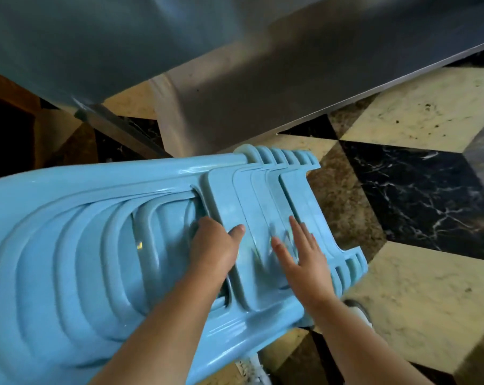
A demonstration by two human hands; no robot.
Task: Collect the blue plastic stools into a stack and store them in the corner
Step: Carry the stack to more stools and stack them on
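Observation:
A stack of several light blue plastic stools [82,240] lies tilted on its side across the lower left, its nested legs pointing right and its seats toward the left. My left hand [214,245] curls its fingers into the arched side opening of the stack, thumb resting on the flat leg panel. Flat and with fingers spread, my right hand [301,254] presses on the outer leg panels [293,195] near the feet.
A stainless steel table [235,65] stretches across the top, with a metal leg [118,129] just beyond the stack. The floor [418,190] is patterned in cream, brown and black marble tiles. A shoe [358,308] shows under my right forearm.

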